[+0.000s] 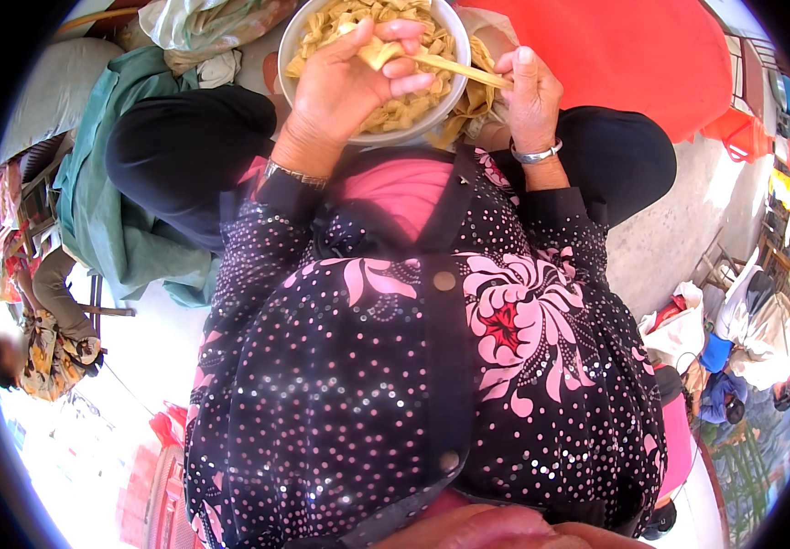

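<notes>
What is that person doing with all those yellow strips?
A seated person holds one pale yellow strip between both hands, over a metal bowl on their lap. The left hand pinches one end above the bowl, and the right hand grips the other end. The bowl is piled with similar strips. A red cloth lies just beyond.

No screens or signs showed. At the far right edge, by the red cloth, a small stack of flat packages (784, 188) stood in a rack, yellow and white, too small to make out further. Lower right, a white sack (679, 334) sat on the ground, soft and bulging, with a bit of red at its mouth. Just beside it lay a larger pale sack (766, 343), crumpled, next to a blue bag (714, 352). No labels could be told.
</notes>
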Demonstrator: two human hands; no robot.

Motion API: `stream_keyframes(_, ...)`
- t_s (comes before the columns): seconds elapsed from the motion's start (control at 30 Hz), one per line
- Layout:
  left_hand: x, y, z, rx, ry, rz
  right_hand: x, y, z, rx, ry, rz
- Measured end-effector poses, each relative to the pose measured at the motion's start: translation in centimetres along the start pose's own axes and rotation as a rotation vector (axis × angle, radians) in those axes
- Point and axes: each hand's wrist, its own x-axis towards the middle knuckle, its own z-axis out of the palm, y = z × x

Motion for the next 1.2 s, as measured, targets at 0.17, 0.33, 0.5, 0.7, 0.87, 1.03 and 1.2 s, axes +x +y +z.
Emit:
stream_keyframes(0.17, -0.3, 0.5, 0.1, 0.055, 0.09, 0.033, 0.3, 0.1, 0.0, -0.098, -0.172, -0.057)
stream_keyframes(0.33, -0.2, 0.5, 0.2, 0.233, 0.229, 0.045, -0.2, -0.9, 0.7, 0.034, -0.496, 0.289)
stream_keyframes(0.5, -0.2, -0.4, 0.9, 0.52, 0.306, 0.055, -0.5, -1.4, 2.1, 0.073, -0.551, 0.301)
stream_keyframes(0.7, -0.3, -0.7, 0.9, 0.874, 0.444, 0.012, -0.3, -1.9, 2.1, 0.014, -0.591, 0.34)
stream_keyframes(0.87, -0.1, -0.6, 1.1, 0.817, 0.454, -0.019, -0.5, -1.9, 2.7, 0.022, -0.627, 0.324)
stream_keyframes(1.03, -0.2, -0.1, 1.3, 0.681, 0.424, -0.052, 0.0, -4.1, 2.9, -0.025, -0.749, 0.337)
stream_keyframes(1.2, -0.1, 0.0, 1.4, 0.716, 0.385, -0.052, 0.4, -3.9, 3.0, -0.055, -0.706, 0.157)
